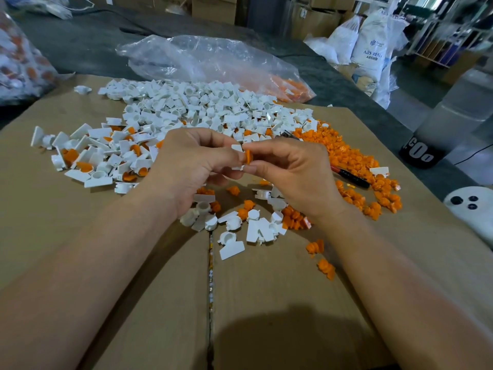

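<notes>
While both hands meet above the middle of the cardboard sheet (133, 263), the left hand (186, 166) curls its fingers and thumb round a small white plastic piece (237, 148), of which only an upper corner and a lower edge show between the fingertips. The right hand (296, 172) pinches an orange cap (248, 157) between thumb and forefinger, its other fingers loosely bent behind. The cap stands on edge and touches the white piece, right where the two sets of fingertips come together (whether it is seated in the piece cannot be told). Just beyond the hands spreads a broad heap of loose white pieces (200, 108). Beyond and to the outer side of the right hand lies a heap of orange caps (346, 156), and a red and black pen (349, 177) lies at its near edge, close to the right wrist. On the outer side of the left hand sits a group of white pieces with orange caps among them (106, 156). Under and just nearer than the wrists lies a small scatter of white pieces and orange caps (240, 220), and a few stray caps lie beside the right forearm. Well beyond the white heap a clear plastic bag (208, 60) lies crumpled, with orange parts showing through its end on the right hand's side. Far out past the right forearm, a white device with dark round spots (472, 209) rests at the cardboard's edge.
</notes>
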